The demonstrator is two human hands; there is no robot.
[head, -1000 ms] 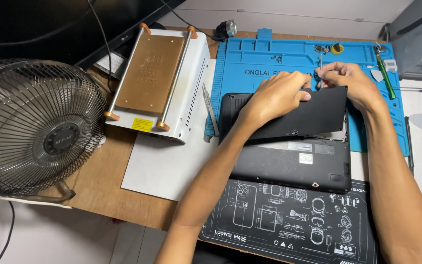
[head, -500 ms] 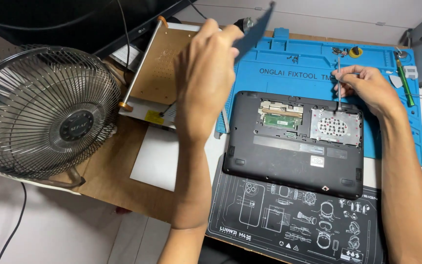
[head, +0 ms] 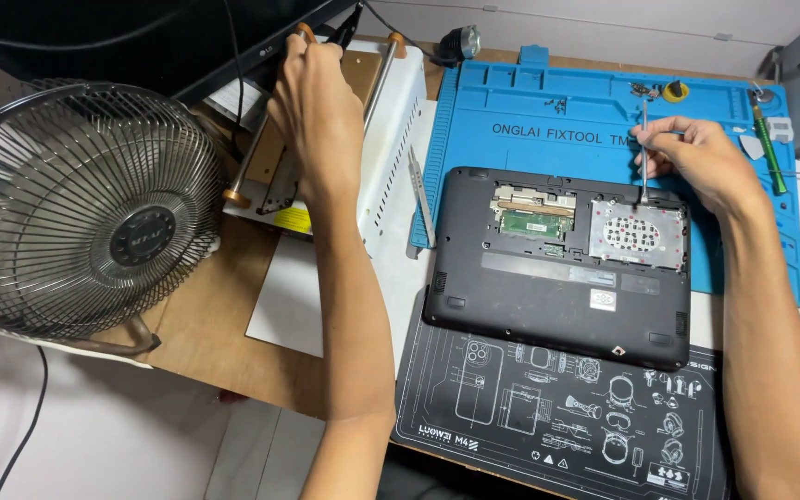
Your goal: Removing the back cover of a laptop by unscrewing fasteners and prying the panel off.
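Observation:
A black laptop (head: 548,306) lies underside up, its bay uncovered: a small green board (head: 530,222) and a perforated metal plate (head: 636,231) show. My right hand (head: 701,162) holds a thin screwdriver (head: 643,157) upright, its tip at the top edge of the metal plate. My left hand (head: 312,102) is stretched far up to the left, above the white machine (head: 391,139). Its fingers are closed on a dark cover panel (head: 344,26), which is mostly hidden against the dark monitor (head: 141,42).
The laptop spans a blue work mat (head: 585,120) and a black printed mat (head: 557,417). A metal fan (head: 76,213) stands at the left. Tweezers (head: 418,194) lie beside the machine. Loose screws (head: 557,104), a green screwdriver (head: 768,148) and picks sit on the blue mat.
My left hand lifted the black cover off the laptop and carried it up and left, past the white machine. The bay now lies uncovered. My right hand stays by the screwdriver.

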